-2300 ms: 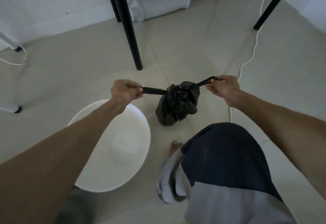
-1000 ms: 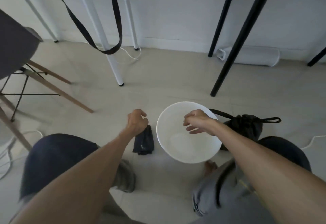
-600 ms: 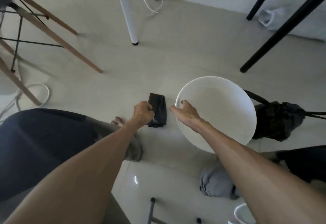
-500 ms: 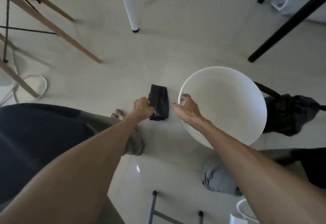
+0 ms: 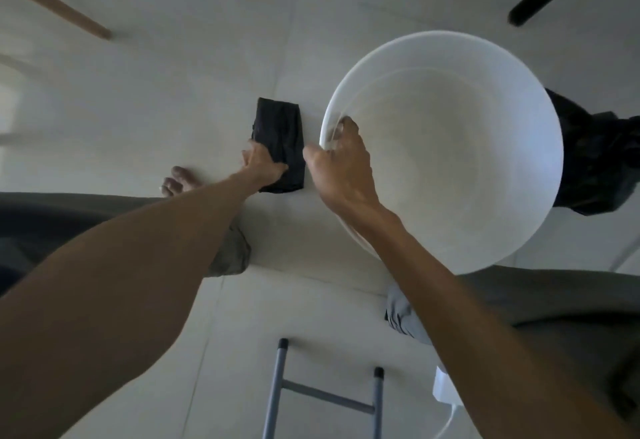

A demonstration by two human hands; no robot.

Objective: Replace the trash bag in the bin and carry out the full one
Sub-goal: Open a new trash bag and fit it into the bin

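Hands at work over a tiled floor [image 5: 145,99]: the left hand [image 5: 265,165] presses down on a folded black bag [image 5: 280,134] lying flat just beside the white bin [image 5: 485,196], its fingers curled onto the near end, seemingly pinching the plastic; the right hand [image 5: 341,165] grips the bin's near rim, fingers hooked inside, thumb outside; the bin looks empty and unlined; the full bag [image 5: 595,158], dark and bunched, sits on the floor against the bin's far side. Thin, limp and likely slippery, the folded bag is probably best lifted by one edge and shaken open.
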